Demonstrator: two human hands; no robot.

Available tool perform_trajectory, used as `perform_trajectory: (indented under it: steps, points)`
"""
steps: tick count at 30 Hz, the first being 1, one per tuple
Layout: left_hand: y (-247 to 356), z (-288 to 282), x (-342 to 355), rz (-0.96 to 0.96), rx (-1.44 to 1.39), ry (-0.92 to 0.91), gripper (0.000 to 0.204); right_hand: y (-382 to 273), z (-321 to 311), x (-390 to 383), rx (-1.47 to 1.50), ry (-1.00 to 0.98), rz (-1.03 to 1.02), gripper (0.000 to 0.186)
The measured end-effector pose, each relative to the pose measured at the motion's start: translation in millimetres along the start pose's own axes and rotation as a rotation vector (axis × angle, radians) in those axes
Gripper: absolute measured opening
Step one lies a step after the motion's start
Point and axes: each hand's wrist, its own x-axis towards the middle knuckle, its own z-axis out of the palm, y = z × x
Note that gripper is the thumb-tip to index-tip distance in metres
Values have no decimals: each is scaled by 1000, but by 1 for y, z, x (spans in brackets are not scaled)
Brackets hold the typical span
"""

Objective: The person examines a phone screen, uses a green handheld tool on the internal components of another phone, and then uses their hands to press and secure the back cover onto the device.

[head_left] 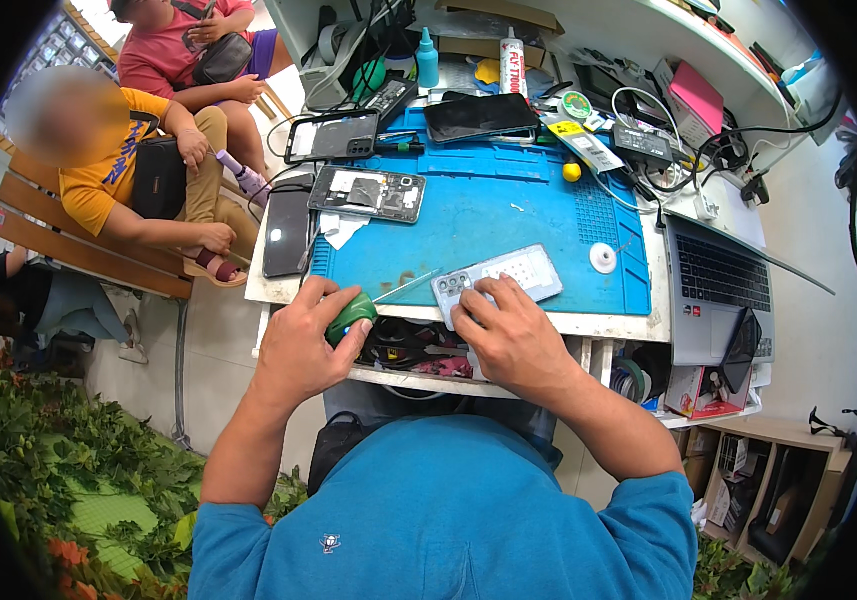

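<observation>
My left hand (310, 338) is closed round a rounded green handle (352, 316) at the mat's near left edge. A thin pale shaft (406, 285) slants from beside that handle toward the phone; whether the two are joined is unclear. My right hand (510, 335) grips a pale silver-blue smartphone (538, 272) at the mat's front edge. The phone lies back side up, its camera lenses toward my left hand, with fingers over its lower side. Beyond my left hand rests an opened phone (366, 194) with its inner parts showing. A dark phone (287, 235) is beside it.
An open drawer (418, 350) of loose items lies below my hands. The blue work mat (488, 215) carries a white disc (602, 258) and a black phone screen (479, 117). A laptop (718, 285) stands right; cables crowd the back. Two people sit on a bench (88, 230) left.
</observation>
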Motion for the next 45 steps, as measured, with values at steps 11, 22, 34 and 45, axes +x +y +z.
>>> perform_trajectory:
  steps: [11,22,34,45]
  points:
    - [9,1,2,-48,-22,-68,39,-1,-3,-1,12,-7,-3,35]
    - [6,3,7,15,-5,8,40,0,-1,-2,16,-8,-2,34]
    - [5,-1,-1,-23,-1,-60,40,0,-3,-2,21,-26,4,34]
    - [3,-1,1,-31,-9,-55,40,-1,-4,-1,23,-33,9,33]
